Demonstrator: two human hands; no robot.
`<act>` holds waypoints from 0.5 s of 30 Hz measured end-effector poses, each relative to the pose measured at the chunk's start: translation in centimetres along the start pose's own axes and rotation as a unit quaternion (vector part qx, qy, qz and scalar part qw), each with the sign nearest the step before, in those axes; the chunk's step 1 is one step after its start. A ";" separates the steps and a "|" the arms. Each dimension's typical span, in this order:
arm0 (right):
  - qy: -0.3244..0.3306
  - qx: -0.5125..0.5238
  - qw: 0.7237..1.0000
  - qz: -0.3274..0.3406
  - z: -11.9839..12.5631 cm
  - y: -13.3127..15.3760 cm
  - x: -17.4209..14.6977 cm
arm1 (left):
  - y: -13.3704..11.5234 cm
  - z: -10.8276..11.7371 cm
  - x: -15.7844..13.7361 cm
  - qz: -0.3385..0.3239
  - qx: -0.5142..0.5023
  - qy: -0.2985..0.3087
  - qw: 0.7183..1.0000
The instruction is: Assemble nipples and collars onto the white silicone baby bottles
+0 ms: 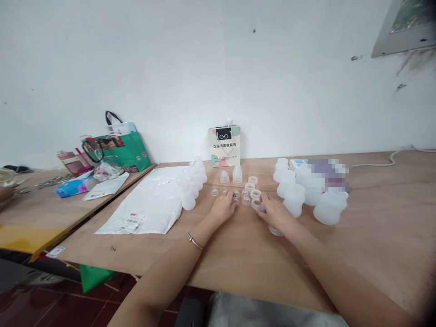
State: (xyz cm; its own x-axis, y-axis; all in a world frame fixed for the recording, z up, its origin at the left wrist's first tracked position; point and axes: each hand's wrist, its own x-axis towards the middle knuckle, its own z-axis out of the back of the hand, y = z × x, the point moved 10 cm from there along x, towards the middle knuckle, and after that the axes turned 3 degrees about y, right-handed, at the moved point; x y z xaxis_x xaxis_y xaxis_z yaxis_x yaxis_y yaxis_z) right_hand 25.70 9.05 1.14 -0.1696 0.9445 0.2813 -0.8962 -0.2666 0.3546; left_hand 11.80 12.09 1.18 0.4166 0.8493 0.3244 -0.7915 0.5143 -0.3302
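Observation:
Bent over the small clear bottle nipples [245, 200], my left hand [223, 208] has its thumb and fingers around one of them, which is partly hidden. My right hand [275, 212] has its fingertips on a white screw ring [256, 204], at the near end of a short line of rings [252, 180]. Another ring-shaped piece [275, 230] lies partly under that hand. Behind the nipples stand two clear domed caps [237, 175]. Frosted baby bottles without tops [293, 200] stand on the right; a row of bottles with clear tops [188, 195] stands on the left.
A white mailing bag [143, 195] lies left of the bottle row. A printed paper bag [225, 147] stands against the wall. On the left table [20, 200] are a green bag [132, 152], a blue tissue pack [73, 184] and a pink container [70, 161]. A cable [391, 161] runs at back right.

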 end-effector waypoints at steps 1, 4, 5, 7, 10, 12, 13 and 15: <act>-0.024 0.025 0.999 0.003 0.8 0.1 0.0 | -0.1 0.7 -0.1 -0.006 -0.019 -0.021 1.000; -0.117 0.184 0.976 -0.008 3.5 0.2 -0.3 | -0.4 3.5 -0.8 -0.024 -0.092 -0.105 0.990; -0.131 0.273 0.953 -0.022 3.9 0.0 -0.4 | -0.5 4.5 -1.0 -0.027 -0.124 -0.129 0.984; -0.098 0.480 0.870 -0.062 2.7 0.0 -0.3 | -0.7 5.8 -1.3 -0.033 -0.199 -0.155 0.967; 0.021 0.704 0.695 -0.145 -1.6 1.6 -0.5 | -1.6 6.4 -1.7 -0.057 -0.326 -0.162 0.930; 0.065 0.761 0.613 -0.202 -4.1 2.3 -0.9 | -2.7 6.0 -1.8 -0.085 -0.407 -0.140 0.899; 0.073 0.774 0.588 -0.221 -5.0 2.5 -1.1 | -3.3 5.8 -1.9 -0.099 -0.436 -0.130 0.885; 0.079 0.789 0.566 -0.228 -5.9 2.8 -1.1 | -4.3 5.6 -2.2 -0.122 -0.455 -0.123 0.874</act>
State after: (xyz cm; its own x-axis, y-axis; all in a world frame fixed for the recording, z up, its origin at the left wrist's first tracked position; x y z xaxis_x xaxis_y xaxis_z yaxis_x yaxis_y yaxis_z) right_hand 20.95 8.40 -3.42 -0.2136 0.9566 -0.1984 0.5978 0.2886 0.7479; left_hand 11.78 7.31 6.86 0.3268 0.7071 0.6270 0.0370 0.6533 -0.7562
